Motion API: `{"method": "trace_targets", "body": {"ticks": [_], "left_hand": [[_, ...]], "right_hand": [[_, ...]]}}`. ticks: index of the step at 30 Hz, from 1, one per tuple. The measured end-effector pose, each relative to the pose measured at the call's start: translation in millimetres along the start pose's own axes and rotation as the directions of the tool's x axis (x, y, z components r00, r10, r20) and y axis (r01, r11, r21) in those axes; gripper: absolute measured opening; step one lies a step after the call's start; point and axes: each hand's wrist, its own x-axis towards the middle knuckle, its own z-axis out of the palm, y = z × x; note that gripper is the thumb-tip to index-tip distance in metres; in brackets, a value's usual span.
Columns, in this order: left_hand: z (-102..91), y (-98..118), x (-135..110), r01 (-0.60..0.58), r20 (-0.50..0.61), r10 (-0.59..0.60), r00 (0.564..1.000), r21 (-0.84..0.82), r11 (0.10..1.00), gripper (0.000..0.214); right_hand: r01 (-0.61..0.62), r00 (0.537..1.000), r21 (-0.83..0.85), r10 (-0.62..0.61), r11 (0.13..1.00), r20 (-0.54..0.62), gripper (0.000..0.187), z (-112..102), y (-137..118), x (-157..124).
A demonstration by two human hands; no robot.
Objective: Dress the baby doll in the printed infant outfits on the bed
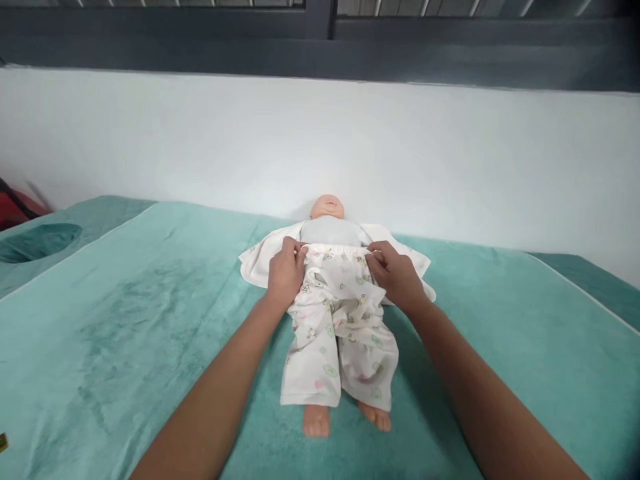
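A baby doll point(327, 208) lies on its back on a teal blanket point(125, 320), head toward the wall. It wears white printed trousers point(340, 333), and its bare feet stick out at the bottom. My left hand point(285, 272) is closed on the left side of the trousers' waistband. At the right side of the waistband my right hand point(397, 275) grips in the same way. An open white top point(257, 263) is spread under the doll's body.
A white wall point(320, 147) rises right behind the doll's head, with a dark window frame point(320, 40) above. A second teal cushion point(40, 240) with a hole lies at the far left, beside something red point(13, 207).
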Motion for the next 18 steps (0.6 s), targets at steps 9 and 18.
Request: {"method": "trace_targets", "body": {"ticks": [9, 18], "left_hand": [[24.4, -11.5, 45.0, 0.129, 0.059, -0.122, 0.991, -0.134, 0.983, 0.015], [-4.2, -16.1, 31.6, 0.024, 0.305, 0.021, 0.952, -0.143, 0.989, 0.021]], "right_hand": [[-0.382, 0.913, 0.149, 0.398, 0.912, -0.094, 0.015, 42.0, 22.9, 55.3], [-0.026, 0.999, 0.227, 0.035, 0.973, -0.036, 0.019, 35.0, 33.4, 40.0]]}}
